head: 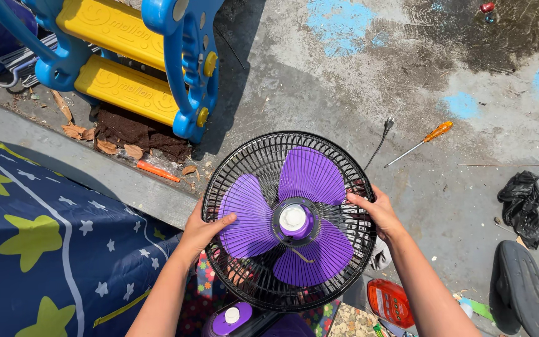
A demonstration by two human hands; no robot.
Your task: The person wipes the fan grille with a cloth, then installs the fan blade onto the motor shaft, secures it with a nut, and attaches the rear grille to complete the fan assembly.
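Note:
A small electric fan faces up at me in the head view: a black wire guard [269, 148] with no front cover, three purple blades [310, 173] and a purple hub with a white cap [293, 218]. My left hand [202, 229] grips the guard's left rim, thumb resting on a blade. My right hand [375, 211] holds the right rim, fingers over the wires. The fan's purple base [232, 317] shows below. The black plug [387, 125] lies on the concrete behind.
An orange-handled screwdriver [420, 142] lies on the concrete at right. A blue and yellow plastic slide [126, 56] stands at top left. A blue star-patterned cloth [45, 249] covers the left. A black bag [521, 203], dark sandals [525, 290] and a red packet [389, 302] sit right.

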